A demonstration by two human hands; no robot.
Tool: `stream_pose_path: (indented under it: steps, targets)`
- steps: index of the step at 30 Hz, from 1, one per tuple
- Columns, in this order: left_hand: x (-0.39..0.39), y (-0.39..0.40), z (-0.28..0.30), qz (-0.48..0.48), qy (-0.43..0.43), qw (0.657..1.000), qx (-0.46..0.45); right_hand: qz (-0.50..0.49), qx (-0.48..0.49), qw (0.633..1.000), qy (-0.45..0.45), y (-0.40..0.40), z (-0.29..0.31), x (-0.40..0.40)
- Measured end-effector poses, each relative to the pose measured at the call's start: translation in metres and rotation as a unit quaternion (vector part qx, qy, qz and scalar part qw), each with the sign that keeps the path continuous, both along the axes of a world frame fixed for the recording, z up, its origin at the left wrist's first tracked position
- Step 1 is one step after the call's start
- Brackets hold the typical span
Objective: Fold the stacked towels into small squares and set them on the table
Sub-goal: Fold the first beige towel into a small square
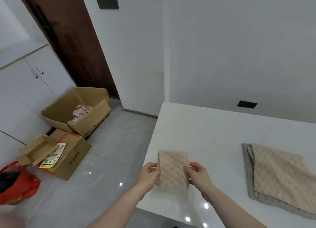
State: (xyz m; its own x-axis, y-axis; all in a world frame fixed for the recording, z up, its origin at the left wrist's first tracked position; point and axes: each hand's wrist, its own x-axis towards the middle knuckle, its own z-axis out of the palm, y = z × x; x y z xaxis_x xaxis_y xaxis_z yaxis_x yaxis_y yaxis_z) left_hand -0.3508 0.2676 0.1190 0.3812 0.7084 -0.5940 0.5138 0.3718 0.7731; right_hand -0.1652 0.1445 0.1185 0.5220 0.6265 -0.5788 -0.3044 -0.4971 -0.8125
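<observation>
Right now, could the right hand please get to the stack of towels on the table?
Probably yes: the stack of towels lies just to its side, with bare table between, but the right hand grips the folded towel with the left hand and must let go first.

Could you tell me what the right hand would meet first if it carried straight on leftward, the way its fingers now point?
The right hand already pinches the folded beige towel at its right edge, so the towel comes first; beyond it, likely the left hand, which grips the opposite edge.
</observation>
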Motion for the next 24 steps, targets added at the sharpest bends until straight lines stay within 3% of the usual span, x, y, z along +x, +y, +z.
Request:
stream_pose_path:
  steps: [13, 24]
  targets:
    - [0.023, 0.091, -0.024, -0.002, 0.011, 1.0, -0.008, -0.008, -0.019, 1.0, -0.002, 0.085, -0.009, 0.0]
    - [0.046, 0.221, -0.066, -0.189, 0.062, 0.98, 0.012, -0.107, -0.093, 0.989, -0.034, 0.183, -0.031, -0.019]
